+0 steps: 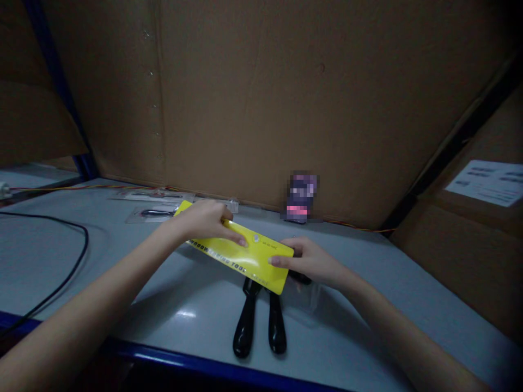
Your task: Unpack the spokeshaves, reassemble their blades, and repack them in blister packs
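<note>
Above worktop (180, 296), left hand (206, 219) and right hand (307, 257) pinching yellow card (261, 257), thumbs pressing on face. Progress, judged: handling stage, card not yet set down; two black handles (245, 329) already lying on worktop below card, upper ends hiding behind it. Card showing flat, glossy, printed; handles smooth, flaring toward butts; pack (314, 298) near right hand clear plastic.

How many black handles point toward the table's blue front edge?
2: a left handle and a right handle, side by side just in front of the yellow card. The card may hide others.
</note>
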Motion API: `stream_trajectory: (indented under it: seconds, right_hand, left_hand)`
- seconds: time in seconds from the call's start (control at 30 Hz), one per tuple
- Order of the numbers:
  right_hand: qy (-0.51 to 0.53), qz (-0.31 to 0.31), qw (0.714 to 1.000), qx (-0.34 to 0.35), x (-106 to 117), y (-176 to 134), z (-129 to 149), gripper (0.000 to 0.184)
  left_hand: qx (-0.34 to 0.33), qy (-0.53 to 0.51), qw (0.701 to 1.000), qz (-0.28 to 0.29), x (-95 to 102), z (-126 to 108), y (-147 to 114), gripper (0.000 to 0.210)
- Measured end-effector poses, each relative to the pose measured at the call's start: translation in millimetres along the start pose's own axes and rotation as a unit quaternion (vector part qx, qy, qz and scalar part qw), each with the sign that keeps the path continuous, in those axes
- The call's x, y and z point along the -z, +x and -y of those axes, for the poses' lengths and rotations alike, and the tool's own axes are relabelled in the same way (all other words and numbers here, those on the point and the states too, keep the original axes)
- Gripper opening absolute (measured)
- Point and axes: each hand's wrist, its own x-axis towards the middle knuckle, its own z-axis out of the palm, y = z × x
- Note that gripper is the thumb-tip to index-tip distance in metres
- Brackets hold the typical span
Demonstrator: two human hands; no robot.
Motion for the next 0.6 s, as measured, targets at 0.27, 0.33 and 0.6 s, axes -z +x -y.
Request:
stream_trajectory:
  seconds: [0.27, 0.33, 0.6]
  right_hand:
    - [0.080, 0.020, 0.996, 0.027, 1.7, 0.8, -1.5, 0.033]
    - [0.116, 0.021, 0.992, 0.038, 3.5, -0.5, 0.9, 0.034]
    - [0.198, 0.089, 0.975, 0.037, 6.9, 1.8, -3.2, 0.045]
  left_hand:
    - [0.014, 0.086, 0.979, -0.186, 9.8, -3.9, -2.5, 0.061]
    - [0.068, 0.029, 0.956, -0.284, 16.6, 7.9, -3.1, 0.061]
    - [0.203, -0.645, 0.733, -0.074, 16.2, 38.6, -15.1, 0.037]
